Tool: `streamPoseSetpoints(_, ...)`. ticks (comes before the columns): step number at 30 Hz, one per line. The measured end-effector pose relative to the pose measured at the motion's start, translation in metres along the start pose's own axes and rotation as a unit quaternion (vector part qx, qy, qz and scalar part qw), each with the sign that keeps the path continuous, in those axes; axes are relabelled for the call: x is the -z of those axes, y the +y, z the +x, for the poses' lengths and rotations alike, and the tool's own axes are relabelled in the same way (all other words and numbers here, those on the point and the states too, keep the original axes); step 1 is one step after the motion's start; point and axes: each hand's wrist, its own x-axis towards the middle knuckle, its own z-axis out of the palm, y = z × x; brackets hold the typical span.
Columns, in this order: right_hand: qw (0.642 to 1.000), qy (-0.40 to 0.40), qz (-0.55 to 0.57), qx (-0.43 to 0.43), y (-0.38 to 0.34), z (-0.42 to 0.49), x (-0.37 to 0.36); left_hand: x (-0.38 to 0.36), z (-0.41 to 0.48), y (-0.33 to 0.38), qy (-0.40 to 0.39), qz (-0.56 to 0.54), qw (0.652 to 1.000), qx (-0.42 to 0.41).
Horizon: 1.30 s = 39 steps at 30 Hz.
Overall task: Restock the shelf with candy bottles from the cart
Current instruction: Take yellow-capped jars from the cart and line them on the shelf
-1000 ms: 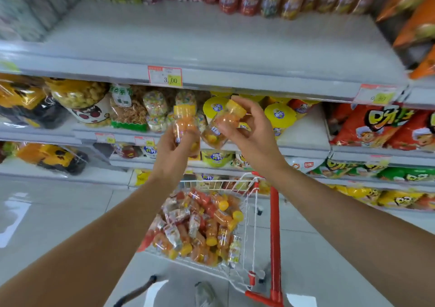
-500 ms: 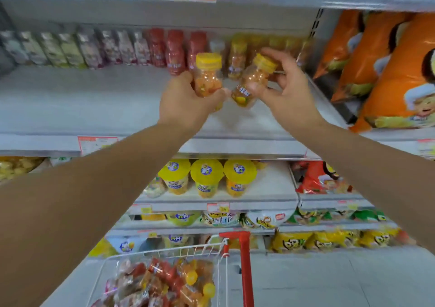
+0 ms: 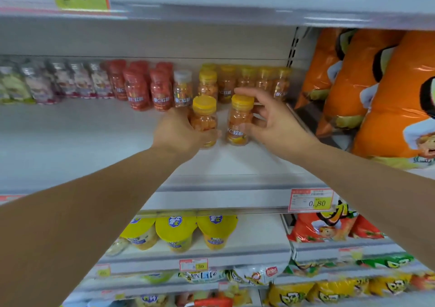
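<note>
Candy bottles [image 3: 239, 118] gripped upright over shelf [image 3: 82, 141]; open room leftward.

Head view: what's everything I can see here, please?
Shelf: one, grey-white, middle.
Left-held bottle: one, orange, yellow cap, upright before the back row.
Right-held bottle: one, same colours, beside it.
Yellow-capped bottles: roughly six, back row.
Red bottles: several, back row centre.
White-capped bottle: one, between red and yellow.
Orange snack bags: three, right.
Yellow-lidded cups: three, shelf below.
Left hand: grips left-held bottle.
Right hand: grips right-held bottle.
</note>
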Motion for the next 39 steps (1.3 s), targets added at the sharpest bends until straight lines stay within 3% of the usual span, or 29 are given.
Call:
streamPoseSetpoints(10,0.975,0.06,-0.204,-0.071,0.001,0.001,-0.007,0.013,0.003,-0.012,-0.091,0.016,0.996,-0.004)
streamPoseSetpoints(17,0.983,0.091,-0.137,-0.086,0.012,0.012,0.001,0.001,0.013,-0.009,-0.033,0.045,0.998,-0.002)
streamPoseSetpoints(30,0.968,0.112,-0.195,-0.112,0.032,0.033,0.013,-0.014,0.027,-0.004,-0.018,0.065,0.997,-0.021)
streamPoseSetpoints(35,0.953,0.188,-0.217,-0.095,0.03,0.02,0.015,-0.017,0.031,-0.003,-0.018,0.061,0.998,-0.014)
streamPoseSetpoints(37,0.958,0.156,-0.23,-0.07,0.025,0.006,0.014,-0.017,0.03,-0.004,-0.016,0.059,0.998,-0.018)
streamPoseSetpoints(39,0.966,0.066,-0.241,-0.069,0.021,-0.004,0.009,-0.017,0.03,-0.005,-0.014,0.062,0.998,-0.018)
